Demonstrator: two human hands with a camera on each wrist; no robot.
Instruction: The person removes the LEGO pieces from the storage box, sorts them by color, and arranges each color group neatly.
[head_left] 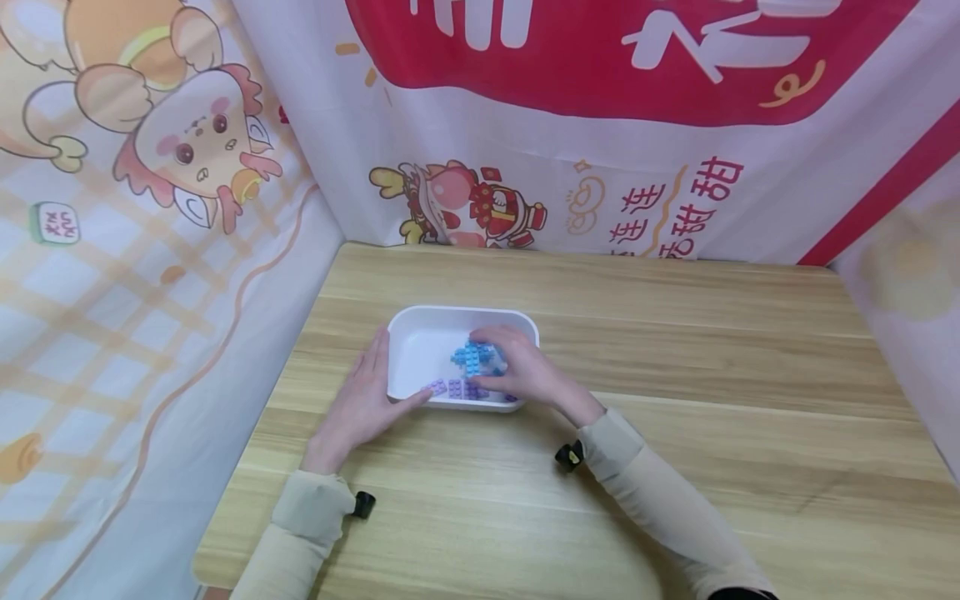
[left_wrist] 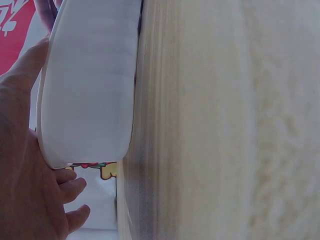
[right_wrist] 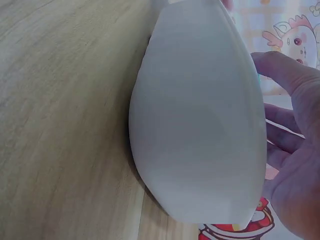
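Observation:
A white plastic tray (head_left: 420,321) stands on the wooden table with building bricks inside. My left hand (head_left: 363,396) holds its near left corner, the thumb over the near rim and the fingers along the outside of the left end. In the left wrist view, the fingertips (left_wrist: 75,189) show past the tray's end. My right hand (head_left: 528,371) reaches over the near right rim and holds light blue bricks (head_left: 471,358) between thumb and fingers. Several purple bricks (head_left: 454,388) lie along the near wall. In the right wrist view, the tray wall hides the bricks.
The wooden table (head_left: 697,333) extends around the tray, mostly to the right. Printed cloth (head_left: 315,158) hangs behind the table and down its left side. Small black wrist cameras (head_left: 363,504) sit at both cuffs.

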